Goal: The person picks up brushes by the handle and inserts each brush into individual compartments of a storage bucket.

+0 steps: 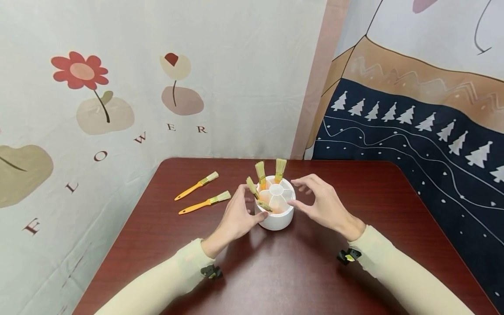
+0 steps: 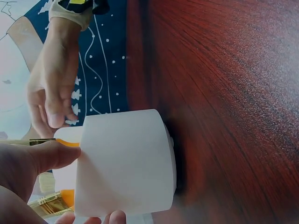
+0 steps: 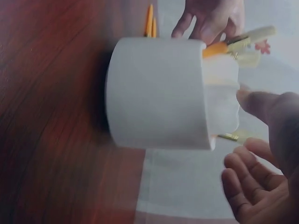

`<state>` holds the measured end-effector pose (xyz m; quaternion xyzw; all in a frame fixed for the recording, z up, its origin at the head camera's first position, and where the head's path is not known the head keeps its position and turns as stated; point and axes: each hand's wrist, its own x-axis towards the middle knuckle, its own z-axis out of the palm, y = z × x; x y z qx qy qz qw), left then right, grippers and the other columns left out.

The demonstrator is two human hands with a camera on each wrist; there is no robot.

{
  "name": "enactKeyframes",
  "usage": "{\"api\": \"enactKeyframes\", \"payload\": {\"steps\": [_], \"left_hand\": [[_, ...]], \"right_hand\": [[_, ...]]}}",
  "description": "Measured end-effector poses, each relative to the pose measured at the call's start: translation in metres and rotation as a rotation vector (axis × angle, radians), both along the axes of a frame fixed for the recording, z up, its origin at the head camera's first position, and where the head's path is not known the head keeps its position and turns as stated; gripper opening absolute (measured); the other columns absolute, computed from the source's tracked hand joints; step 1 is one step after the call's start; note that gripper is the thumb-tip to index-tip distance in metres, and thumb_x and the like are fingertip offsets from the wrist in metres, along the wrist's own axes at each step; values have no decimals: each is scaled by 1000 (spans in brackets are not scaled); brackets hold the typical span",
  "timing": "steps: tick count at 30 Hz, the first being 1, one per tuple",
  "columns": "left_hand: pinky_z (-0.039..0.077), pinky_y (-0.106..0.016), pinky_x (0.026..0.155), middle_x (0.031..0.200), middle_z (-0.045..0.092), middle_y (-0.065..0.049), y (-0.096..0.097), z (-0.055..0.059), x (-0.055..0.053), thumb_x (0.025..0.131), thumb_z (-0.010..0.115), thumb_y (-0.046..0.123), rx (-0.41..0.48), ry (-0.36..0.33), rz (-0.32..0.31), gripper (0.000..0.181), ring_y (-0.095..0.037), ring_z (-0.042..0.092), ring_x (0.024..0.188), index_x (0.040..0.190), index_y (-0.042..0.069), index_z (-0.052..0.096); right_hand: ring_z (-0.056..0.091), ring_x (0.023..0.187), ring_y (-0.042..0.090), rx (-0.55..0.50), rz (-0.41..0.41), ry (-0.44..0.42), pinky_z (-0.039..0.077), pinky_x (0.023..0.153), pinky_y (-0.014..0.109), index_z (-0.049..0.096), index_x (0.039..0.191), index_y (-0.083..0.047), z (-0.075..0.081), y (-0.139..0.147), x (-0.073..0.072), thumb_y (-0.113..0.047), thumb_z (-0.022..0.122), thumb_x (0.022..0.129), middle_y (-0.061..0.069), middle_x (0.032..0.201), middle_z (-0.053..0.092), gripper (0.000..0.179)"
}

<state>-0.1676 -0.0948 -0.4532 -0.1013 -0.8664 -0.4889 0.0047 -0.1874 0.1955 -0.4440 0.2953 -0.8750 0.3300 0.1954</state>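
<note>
White holder (image 1: 277, 222) steadied from its left side

We found the round holder upright on the dark red table (image 1: 299, 275), between the two hands. Its left hand (image 1: 235, 214) had a light grip: the thumb lay over the near rim and the fingers were bent round the outer wall, probably so that the holder would not slide or tip.

Opposite, the right hand (image 1: 324, 204) held nothing. Its thumb and fingers were spread well apart beside the rim, and we could not tell whether the thumb touched. That wide gap, we judged, suited the holder's breadth.

Inside, dividers fanned from a round hub (image 1: 276, 189). We counted four brushes with bristles up: a far right brush (image 1: 280, 170) and a far left brush (image 1: 260, 172), both nearly upright, then a leaning brush (image 1: 252, 187) and a low brush (image 1: 264, 205) near the left thumb. Handles down likely spared the bristles, while the dividers seemed to keep them apart.

To the left, an upper loose brush (image 1: 197, 185) and a lower loose brush (image 1: 204, 206) lay flat and roughly parallel, well within the left hand's reach, as we judged it.
</note>
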Motion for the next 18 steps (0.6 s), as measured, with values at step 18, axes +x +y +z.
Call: {"api": "enactKeyframes", "payload": {"steps": [18], "left_hand": [[69, -59, 106, 157, 67, -24, -3, 0, -3, 91, 100, 14, 5, 5, -31, 81, -46, 76, 136, 156, 6, 52]], "right_hand": [[70, 143, 30, 114, 87, -273, 63, 119, 58, 51, 175, -10, -15, 0, -18, -44, 103, 90, 10, 161, 66, 106]]}}
